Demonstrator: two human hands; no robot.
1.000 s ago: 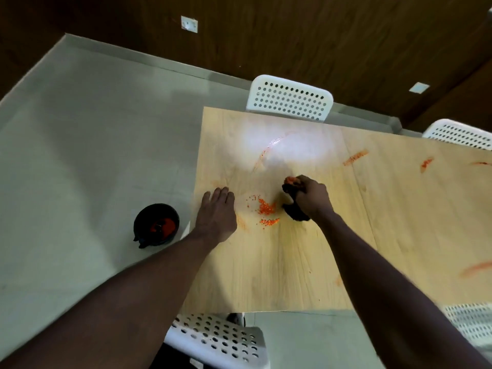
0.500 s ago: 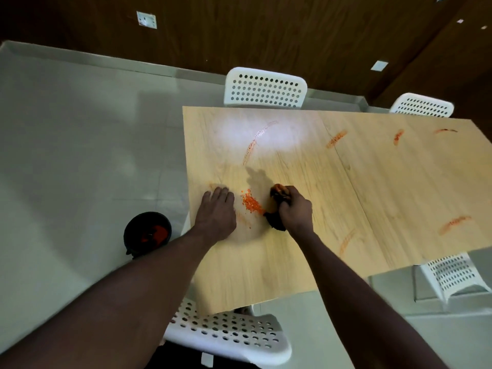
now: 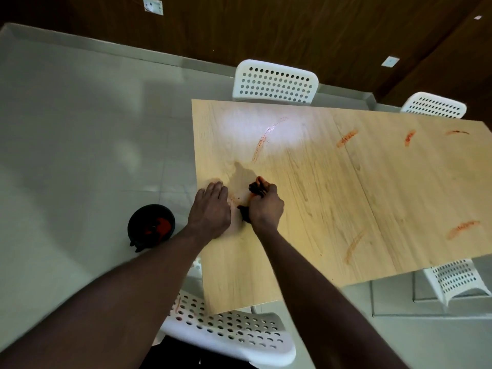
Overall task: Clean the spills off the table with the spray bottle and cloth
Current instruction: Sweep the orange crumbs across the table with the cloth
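Looking down on the counter [image 3: 319, 209], I see pale wood-grain laminate, smooth and glossy enough to carry a glare patch at its far end. White perforated plastic chairs [image 3: 275, 82] stand round it and a round black bin [image 3: 151, 225] sits on the floor off its left edge. Orange streaks mark the top: the nearest streak [image 3: 259, 145] lies beyond the hands, its long axis slanting from far right to near left, and the others sit well apart to the right. My left hand [image 3: 210, 209] rests flat near the left edge, fingers [image 3: 217, 189] straight and together, gripping nothing. My right hand [image 3: 266, 209] is just beside it, fingers [image 3: 267, 188] clenched round the cloth [image 3: 254, 188], a dark, soft, bunched wad stained orange at its far tip. Between the two hands a thin orange residue [image 3: 233, 199] shows. It lies left of the cloth, so the right hand is the one placed to take it. I judge a short leftward stroke would finish this patch, with the slanting streak next. No spray bottle is in view.
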